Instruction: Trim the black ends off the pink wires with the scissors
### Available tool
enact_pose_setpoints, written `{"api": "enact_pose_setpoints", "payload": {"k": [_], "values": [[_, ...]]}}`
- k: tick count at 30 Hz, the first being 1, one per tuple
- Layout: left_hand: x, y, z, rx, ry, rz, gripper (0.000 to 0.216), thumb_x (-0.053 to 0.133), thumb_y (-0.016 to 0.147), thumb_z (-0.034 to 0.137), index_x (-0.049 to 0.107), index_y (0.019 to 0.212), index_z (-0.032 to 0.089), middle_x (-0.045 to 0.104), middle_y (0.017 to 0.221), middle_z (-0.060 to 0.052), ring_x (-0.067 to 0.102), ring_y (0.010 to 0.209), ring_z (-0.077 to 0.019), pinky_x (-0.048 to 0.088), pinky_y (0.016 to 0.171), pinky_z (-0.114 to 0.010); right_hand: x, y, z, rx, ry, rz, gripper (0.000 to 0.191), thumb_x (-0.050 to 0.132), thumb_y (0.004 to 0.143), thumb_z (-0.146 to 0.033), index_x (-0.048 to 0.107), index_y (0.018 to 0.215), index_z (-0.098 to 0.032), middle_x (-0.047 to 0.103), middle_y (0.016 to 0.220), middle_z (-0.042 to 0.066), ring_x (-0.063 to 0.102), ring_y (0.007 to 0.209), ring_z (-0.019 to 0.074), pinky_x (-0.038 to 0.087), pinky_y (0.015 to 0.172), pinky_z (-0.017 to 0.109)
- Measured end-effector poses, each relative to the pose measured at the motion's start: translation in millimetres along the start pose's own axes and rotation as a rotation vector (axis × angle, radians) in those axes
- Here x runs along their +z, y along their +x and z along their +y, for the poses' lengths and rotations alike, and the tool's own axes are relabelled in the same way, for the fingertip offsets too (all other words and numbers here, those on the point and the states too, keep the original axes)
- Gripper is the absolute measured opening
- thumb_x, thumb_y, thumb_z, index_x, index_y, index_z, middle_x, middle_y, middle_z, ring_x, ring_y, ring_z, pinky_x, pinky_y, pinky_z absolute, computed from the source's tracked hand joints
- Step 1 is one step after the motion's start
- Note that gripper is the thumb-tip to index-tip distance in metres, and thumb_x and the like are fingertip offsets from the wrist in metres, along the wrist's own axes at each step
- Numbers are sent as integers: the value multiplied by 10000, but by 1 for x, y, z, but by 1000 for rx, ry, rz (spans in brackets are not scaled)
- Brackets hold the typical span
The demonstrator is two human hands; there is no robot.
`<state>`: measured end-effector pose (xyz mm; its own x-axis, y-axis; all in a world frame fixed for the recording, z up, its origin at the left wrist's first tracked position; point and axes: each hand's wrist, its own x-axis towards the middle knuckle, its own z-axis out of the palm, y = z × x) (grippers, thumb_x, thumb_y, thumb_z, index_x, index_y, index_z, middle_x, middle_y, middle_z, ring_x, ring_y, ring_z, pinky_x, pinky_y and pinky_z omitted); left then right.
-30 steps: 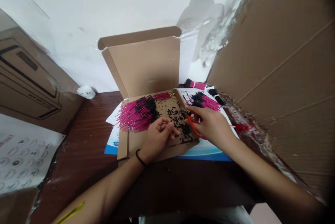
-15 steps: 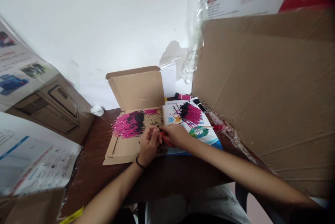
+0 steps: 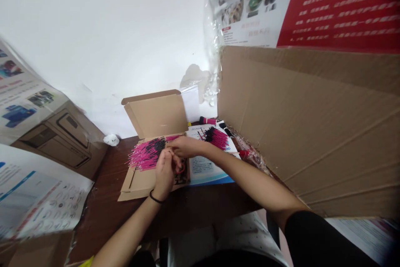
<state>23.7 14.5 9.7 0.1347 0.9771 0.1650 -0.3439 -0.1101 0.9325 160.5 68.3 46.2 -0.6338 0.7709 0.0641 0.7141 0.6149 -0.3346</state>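
Observation:
My left hand, with a dark band at its wrist, is closed at the front of an open cardboard box. My right hand crosses just above it, fingers curled and pointing left. A red, curved handle of a tool shows below my right hand, beside the left fingers; its working end is hidden. What the left fingertips pinch is also hidden. Left of both hands, a heap of pink wires with black ends lies in the box. A second pile of such wires rests on a printed leaflet.
Small dark bits lie on the box floor. Behind the leaflet is a tied pink-and-black bundle. Large cartons stand left and right, close to the dark table. A white crumpled lump sits by the wall.
My right hand has moved left and up over my left hand, toward the back of the box. The red handle shows less now. The view has shifted to the right.

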Motion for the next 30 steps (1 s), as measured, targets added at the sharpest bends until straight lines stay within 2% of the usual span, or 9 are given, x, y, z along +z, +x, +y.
{"api": "enact_pose_setpoints", "payload": {"k": [2,3,5,7,9,12,21,25,30], "values": [[16,-3,-1,-237,-103,-58,345,627,787,488,466,804,183,539,539,41,417,415,-61,304,399,-158,-15,-32,22,439,-52,126,222,483,887,-278,674,997,-246,698,1060,29,616,957,148,424,825,236],[27,-5,-4,-343,-162,-70,333,649,774,455,472,813,177,546,564,37,408,421,-51,292,399,-148,-21,-50,34,560,-90,146,257,448,906,-299,673,990,-208,691,1074,81,619,984,192,430,830,281],[50,-7,-15,-492,-278,-51,316,700,738,373,474,792,160,514,568,47,374,422,-30,256,393,-129,-25,-79,56,714,-143,144,322,452,906,-347,656,1009,-121,668,1075,199,622,1004,291,447,802,366],[71,-4,-31,-551,-333,-33,261,678,758,311,469,776,155,513,581,40,365,425,-27,232,384,-127,-21,-98,72,802,-169,112,436,536,857,-459,620,1074,-91,652,1084,239,621,1008,339,460,775,398],[85,2,-48,-563,-321,48,205,623,794,268,455,748,161,509,568,36,353,408,-30,219,373,-134,-12,-105,79,819,-187,96,542,567,818,-536,584,1128,-91,633,1128,235,605,1042,347,466,790,410],[86,14,-64,-490,-277,244,176,578,797,203,427,712,175,475,536,50,328,381,-33,190,359,-145,3,-103,79,805,-231,127,580,629,779,-527,555,1160,-97,583,1210,224,553,1120,334,461,835,398],[43,37,-61,-386,-270,303,68,526,756,156,464,729,162,478,537,57,333,374,-25,177,346,-140,20,-101,79,737,-242,212,313,470,913,-305,546,1147,-110,591,1180,178,536,1114,272,435,864,352],[39,49,-64,-394,-252,259,141,577,725,171,442,685,167,485,526,53,329,380,-29,165,343,-147,26,-99,82,713,-232,239,290,375,926,-200,551,1118,-71,593,1158,204,526,1107,279,399,892,358],[41,47,-61,-402,-245,71,243,712,634,232,489,688,152,490,555,49,349,421,-29,201,363,-143,24,-95,80,734,-202,344,315,275,946,-195,519,1098,-70,609,1093,215,561,1009,280,388,830,353]]}}
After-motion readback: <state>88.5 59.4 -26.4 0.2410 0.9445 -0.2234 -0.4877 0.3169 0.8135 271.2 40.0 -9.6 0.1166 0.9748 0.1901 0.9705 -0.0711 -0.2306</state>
